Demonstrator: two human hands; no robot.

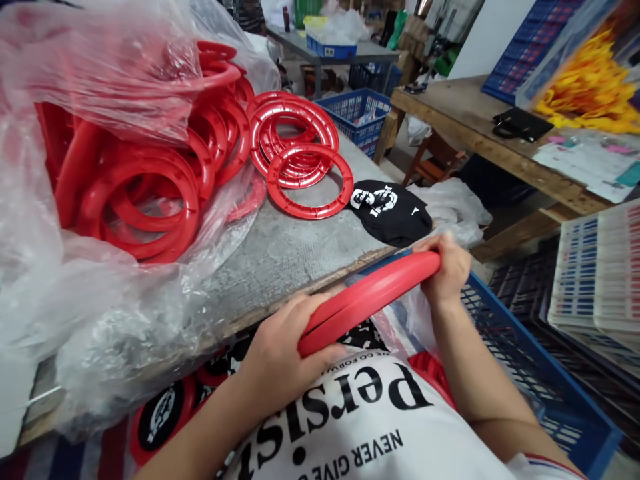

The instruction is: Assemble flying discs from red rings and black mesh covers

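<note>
Held edge-on in front of my chest is a red plastic ring (375, 297), with a gap running along its rim at the left end as if two rings lie face to face. My left hand (287, 340) grips its near left end, thumb below and fingers over the top. At the far right end my right hand (447, 267) is closed around the rim, slightly blurred. Beyond it on the grey table lie a black printed fabric piece (393, 217) and several loose red rings (310, 210), stacked and overlapping.
A clear plastic bag (165, 280) full of red rings covers the table's left side. Below the table edge are red-rimmed black printed discs (163, 417). A blue crate (540, 367) stands at my right, beside a white crate (595, 273). A wooden table (450, 100) is behind.
</note>
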